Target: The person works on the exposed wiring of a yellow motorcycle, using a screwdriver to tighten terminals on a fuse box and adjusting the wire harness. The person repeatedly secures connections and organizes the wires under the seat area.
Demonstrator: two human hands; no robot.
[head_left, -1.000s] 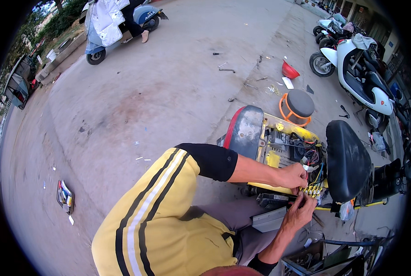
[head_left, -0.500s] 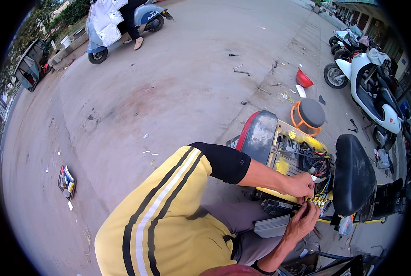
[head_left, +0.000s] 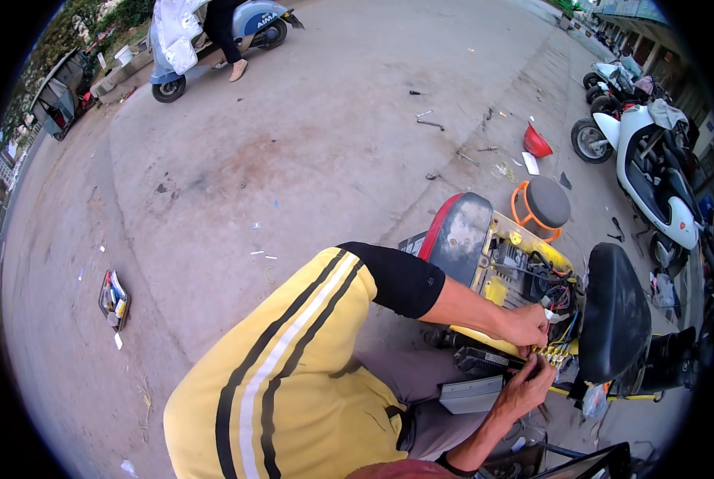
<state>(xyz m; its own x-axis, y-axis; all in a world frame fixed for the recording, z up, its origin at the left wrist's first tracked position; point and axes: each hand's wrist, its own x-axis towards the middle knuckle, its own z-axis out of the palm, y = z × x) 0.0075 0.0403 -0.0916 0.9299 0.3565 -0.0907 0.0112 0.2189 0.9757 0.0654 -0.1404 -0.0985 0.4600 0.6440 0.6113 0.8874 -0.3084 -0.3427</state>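
My left hand (head_left: 525, 325) reaches across from the left, fingertips closed in a pinch at the open body of a yellow electric scooter (head_left: 565, 262). Just below it my right hand (head_left: 530, 383) is also closed, its fingertips almost meeting the left ones. Between them is a wire in the bundle of yellow-ended wires (head_left: 559, 351); the exact pinch point is mostly hidden by fingers. More coloured wires (head_left: 563, 297) and a white connector (head_left: 551, 316) lie just beyond. A finned grey metal box (head_left: 470, 395) rests by my legs.
The black seat (head_left: 615, 315) stands tipped up right of my hands. Behind the scooter are an orange-legged stool (head_left: 549, 199), a red bowl-shaped thing (head_left: 537, 141) and scattered tools (head_left: 469, 158). A tool tray (head_left: 114, 301) lies far left. A white scooter (head_left: 652, 176) is parked right; a person sits on a blue scooter (head_left: 253, 20).
The whole view has shifted slightly, with the ground items displaced a little. Both hands stay pinched together at the wires, with only small finger movement.
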